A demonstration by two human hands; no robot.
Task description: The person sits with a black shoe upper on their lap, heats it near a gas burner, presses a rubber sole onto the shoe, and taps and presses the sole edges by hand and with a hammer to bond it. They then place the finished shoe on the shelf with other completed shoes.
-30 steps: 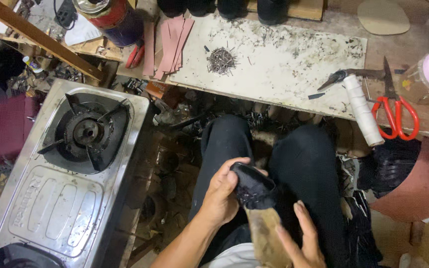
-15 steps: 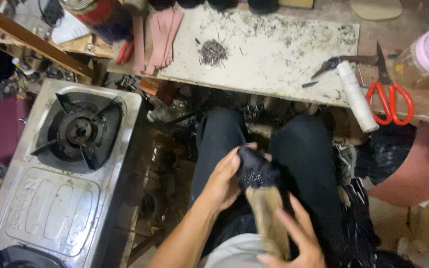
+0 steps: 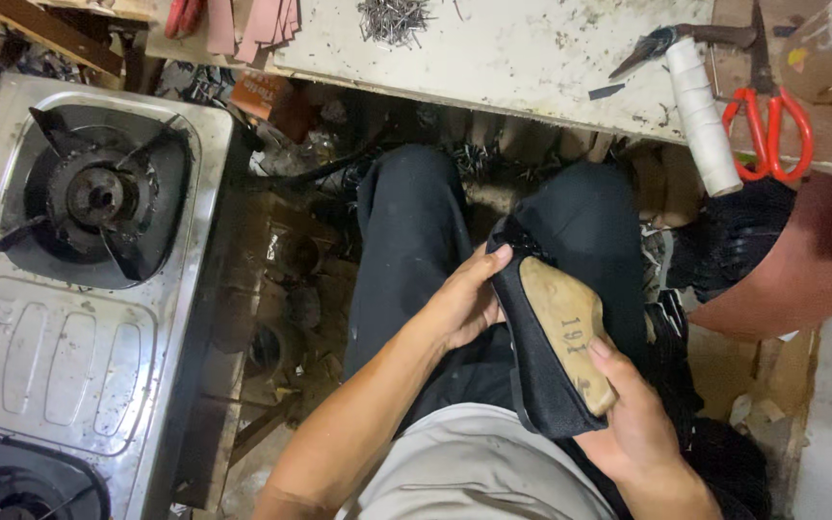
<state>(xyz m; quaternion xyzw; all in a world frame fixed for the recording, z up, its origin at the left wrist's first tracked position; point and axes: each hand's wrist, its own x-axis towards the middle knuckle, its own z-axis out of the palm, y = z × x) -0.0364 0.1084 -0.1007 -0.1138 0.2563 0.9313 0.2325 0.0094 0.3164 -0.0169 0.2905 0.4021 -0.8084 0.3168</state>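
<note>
workbench [image 3: 532, 58] cut off | hands: left hand [image 3: 459, 303], right hand [image 3: 633, 419] half-hide shoe [image 3: 546, 337]

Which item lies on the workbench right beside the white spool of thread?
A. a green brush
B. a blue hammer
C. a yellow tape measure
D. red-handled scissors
D: the red-handled scissors lie just right of the white spool of thread on the stained wooden workbench.
</note>
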